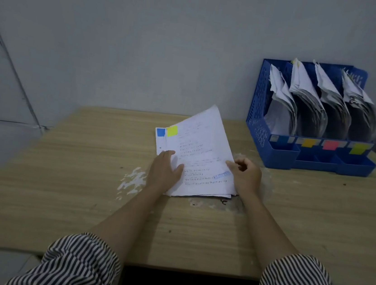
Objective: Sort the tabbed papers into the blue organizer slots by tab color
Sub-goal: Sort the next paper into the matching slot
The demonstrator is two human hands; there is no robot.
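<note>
On the wooden table (pixel 60 174), left hand (pixel 163 170) flat on paper stack (pixel 200 184), right hand (pixel 245 175) grip pinching yellow-tabbed top sheet (pixel 201 139).

Bare table (pixel 71 175) left of the papers (pixel 194 157); organizer (pixel 276 150) slots look nearly full.

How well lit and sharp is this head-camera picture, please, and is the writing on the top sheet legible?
Head view: dim and bluish, soft all over; wide-angle bending curves the table edges; writing on the top sheet is too blurred to read; the yellow tab and organizer labels still show colour.
</note>
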